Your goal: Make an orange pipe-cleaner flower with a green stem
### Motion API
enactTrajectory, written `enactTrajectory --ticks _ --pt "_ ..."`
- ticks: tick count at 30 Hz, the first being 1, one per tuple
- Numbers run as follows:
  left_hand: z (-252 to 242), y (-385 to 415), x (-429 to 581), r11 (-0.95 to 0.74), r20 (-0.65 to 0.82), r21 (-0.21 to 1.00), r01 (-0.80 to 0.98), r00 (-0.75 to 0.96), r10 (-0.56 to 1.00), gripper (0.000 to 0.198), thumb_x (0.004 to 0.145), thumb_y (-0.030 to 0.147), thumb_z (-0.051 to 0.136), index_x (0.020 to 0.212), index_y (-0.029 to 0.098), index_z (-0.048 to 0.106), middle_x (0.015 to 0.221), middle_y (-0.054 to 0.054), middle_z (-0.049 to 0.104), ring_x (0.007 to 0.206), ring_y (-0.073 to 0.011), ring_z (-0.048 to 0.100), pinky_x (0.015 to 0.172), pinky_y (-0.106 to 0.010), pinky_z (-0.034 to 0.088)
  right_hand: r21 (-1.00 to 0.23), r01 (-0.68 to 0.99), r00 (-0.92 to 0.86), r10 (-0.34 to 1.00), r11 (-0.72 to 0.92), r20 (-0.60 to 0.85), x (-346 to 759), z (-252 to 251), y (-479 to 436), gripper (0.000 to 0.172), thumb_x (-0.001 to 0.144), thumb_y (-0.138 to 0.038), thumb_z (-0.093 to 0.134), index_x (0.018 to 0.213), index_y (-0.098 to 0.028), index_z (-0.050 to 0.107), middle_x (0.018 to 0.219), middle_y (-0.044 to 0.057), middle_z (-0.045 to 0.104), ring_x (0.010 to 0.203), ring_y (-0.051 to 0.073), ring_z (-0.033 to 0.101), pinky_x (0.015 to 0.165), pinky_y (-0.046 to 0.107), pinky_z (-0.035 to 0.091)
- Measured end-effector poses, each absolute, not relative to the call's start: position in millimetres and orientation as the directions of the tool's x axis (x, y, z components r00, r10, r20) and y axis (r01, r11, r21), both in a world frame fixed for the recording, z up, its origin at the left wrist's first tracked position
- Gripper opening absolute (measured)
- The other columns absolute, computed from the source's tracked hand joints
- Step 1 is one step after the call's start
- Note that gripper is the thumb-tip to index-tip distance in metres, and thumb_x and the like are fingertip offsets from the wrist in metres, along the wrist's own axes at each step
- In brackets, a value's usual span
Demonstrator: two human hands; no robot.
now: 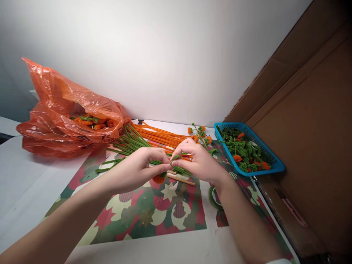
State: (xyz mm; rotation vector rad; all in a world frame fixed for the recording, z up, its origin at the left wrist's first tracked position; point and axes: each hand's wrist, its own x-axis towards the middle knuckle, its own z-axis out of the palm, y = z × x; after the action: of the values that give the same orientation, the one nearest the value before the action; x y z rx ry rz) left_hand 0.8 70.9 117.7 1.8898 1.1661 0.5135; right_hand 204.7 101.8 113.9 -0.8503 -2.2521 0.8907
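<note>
My left hand (pixel 143 165) pinches the green stem of a small pipe-cleaner pumpkin (pixel 159 178), whose ribbed orange body hangs just under the fingers. Thumb to fingertip, my right hand (pixel 195 159) is closed on the green pipe-cleaner end (pixel 174 158) at the top of that stem. The fingertips of both hands almost meet. Behind them lie a bundle of green pipe cleaners (pixel 132 141) and a bundle of orange pipe cleaners (pixel 159 134). Two wooden sticks (pixel 181 179) rest below the hands, partly hidden.
At the left an orange plastic bag (pixel 68 95) holds several orange and green pieces. A blue basket (pixel 275 169) of green leaves stands at the right. A pumpkin sprig (pixel 202 134), green tape roll (pixel 213 198) and pink cutter (pixel 294 211) lie nearby. A cardboard wall (pixel 308 102) borders the right.
</note>
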Motion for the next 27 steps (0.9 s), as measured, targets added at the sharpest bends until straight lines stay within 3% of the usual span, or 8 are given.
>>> enactTrajectory --ticks 3,6,9,11,15,18,23,27 --pt "116.3 69.9 1.4 -0.235 -0.069 0.792 0.563 0.465 0.883 0.024 0.087 0.04 0.054 0.078 0.022 0.066 0.076 0.002 0.067 0.068 -0.0134 0.061 0.061 -0.023 0.046 -0.753 0.366 -0.619 0.747 0.547 0.243 202.4 112.3 101.0 0.005 0.083 -0.018 0.067 0.081 -0.022 0.069 0.088 0.0 0.067 0.097 0.018 0.053 0.087 0.034 0.04" --pt "115.0 69.4 5.2 -0.327 0.091 0.687 0.649 0.369 0.925 0.022 0.082 0.043 0.06 0.078 0.023 0.068 0.078 0.002 0.069 0.074 -0.0154 0.062 0.082 -0.03 0.047 -0.758 0.383 -0.595 0.769 0.528 0.235 200.1 110.6 100.8 0.005 0.084 -0.02 0.066 0.08 -0.021 0.068 0.086 0.0 0.066 0.095 0.018 0.053 0.087 0.034 0.039" --pt "114.0 69.2 8.3 -0.355 0.193 0.611 0.708 0.301 0.934 0.025 0.08 0.043 0.062 0.066 0.023 0.066 0.067 0.005 0.068 0.068 -0.0133 0.06 0.108 -0.042 0.03 -0.761 0.382 -0.574 0.78 0.525 0.249 199.6 109.9 101.2 0.005 0.084 -0.019 0.066 0.079 -0.02 0.068 0.085 0.0 0.066 0.094 0.018 0.053 0.086 0.034 0.039" --pt "114.1 68.7 8.1 -0.344 0.166 0.63 0.696 0.312 0.936 0.027 0.082 0.043 0.06 0.065 0.023 0.067 0.063 0.007 0.067 0.065 -0.012 0.06 0.111 -0.043 0.026 -0.75 0.381 -0.57 0.776 0.541 0.269 200.7 110.2 101.7 0.006 0.084 -0.017 0.066 0.078 -0.021 0.068 0.084 0.0 0.066 0.094 0.017 0.053 0.086 0.034 0.039" --pt "117.6 66.9 2.9 -0.245 -0.011 0.755 0.608 0.386 0.922 0.026 0.085 0.043 0.056 0.075 0.024 0.07 0.069 0.004 0.069 0.065 -0.0132 0.061 0.081 -0.029 0.049 -0.726 0.363 -0.596 0.744 0.584 0.302 205.0 113.9 102.0 0.007 0.083 -0.018 0.067 0.077 -0.021 0.067 0.083 0.0 0.066 0.095 0.018 0.052 0.087 0.035 0.038" --pt "121.3 67.4 -2.0 -0.169 -0.107 0.856 0.489 0.487 0.867 0.026 0.087 0.04 0.055 0.078 0.021 0.069 0.075 0.0 0.069 0.067 -0.0139 0.062 0.061 -0.022 0.049 -0.775 0.284 -0.641 0.713 0.564 0.284 207.5 118.4 101.1 0.007 0.082 -0.018 0.069 0.076 -0.022 0.067 0.083 0.0 0.066 0.095 0.018 0.052 0.086 0.033 0.041" --pt "121.9 71.5 -3.2 -0.071 -0.153 0.944 0.323 0.615 0.773 0.024 0.087 0.039 0.057 0.083 0.019 0.068 0.08 -0.002 0.07 0.069 -0.0138 0.062 0.063 -0.022 0.051 -0.838 0.219 -0.663 0.706 0.5 0.248 207.3 120.9 99.4 0.005 0.083 -0.021 0.069 0.078 -0.022 0.068 0.084 0.0 0.065 0.094 0.018 0.055 0.086 0.032 0.043" --pt "117.9 67.5 5.4 -0.098 -0.075 0.915 0.392 0.404 0.911 0.019 0.078 0.037 0.068 0.084 0.02 0.069 0.082 -0.001 0.07 0.067 -0.0135 0.065 0.058 -0.02 0.051 -0.82 0.268 -0.597 0.755 0.506 0.271 204.0 118.3 98.3 0.007 0.083 -0.019 0.067 0.076 -0.021 0.068 0.084 0.0 0.065 0.092 0.017 0.055 0.084 0.031 0.042"
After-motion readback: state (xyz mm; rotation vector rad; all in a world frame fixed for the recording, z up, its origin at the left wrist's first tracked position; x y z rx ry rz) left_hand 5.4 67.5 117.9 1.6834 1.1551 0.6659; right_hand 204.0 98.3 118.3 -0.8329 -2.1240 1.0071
